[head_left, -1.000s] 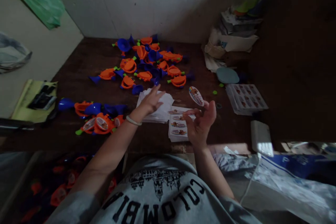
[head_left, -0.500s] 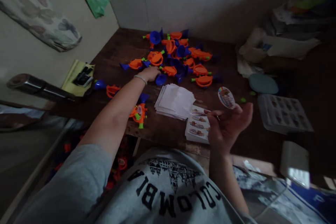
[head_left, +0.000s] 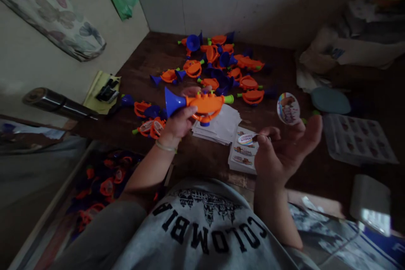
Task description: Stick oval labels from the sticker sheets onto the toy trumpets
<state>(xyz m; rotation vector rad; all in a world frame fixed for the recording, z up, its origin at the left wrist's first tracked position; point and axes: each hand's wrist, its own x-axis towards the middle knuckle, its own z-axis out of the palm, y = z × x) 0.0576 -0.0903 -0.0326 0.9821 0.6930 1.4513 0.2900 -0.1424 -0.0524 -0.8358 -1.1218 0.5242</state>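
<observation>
My left hand (head_left: 181, 124) grips an orange toy trumpet (head_left: 205, 104) with a blue bell and a lime mouthpiece, held above a stack of white paper (head_left: 218, 124). In my right hand (head_left: 281, 152), thumb and index finger pinch an oval sticker (head_left: 247, 139). A second oval sticker (head_left: 288, 108) clings to a raised fingertip of that hand. Below the right fingers lies a stack of sticker sheets (head_left: 242, 162). More orange and blue toy trumpets (head_left: 249, 63) lie loosely heaped toward the back of the table. Trumpets with stickers on them (head_left: 152, 127) rest left of the paper.
A steel thermos (head_left: 60, 103) and a yellow pad (head_left: 95, 93) with dark items are at left. Below the table edge, a container holds many toy trumpets (head_left: 107, 185). At right are a clear plastic pack (head_left: 359, 137), a teal round object (head_left: 330, 100) and a white device (head_left: 370, 202).
My left hand has drawn back from the heap with a toy trumpet in its grip. The right hand still has both stickers, and the pinched one now faces up more plainly.
</observation>
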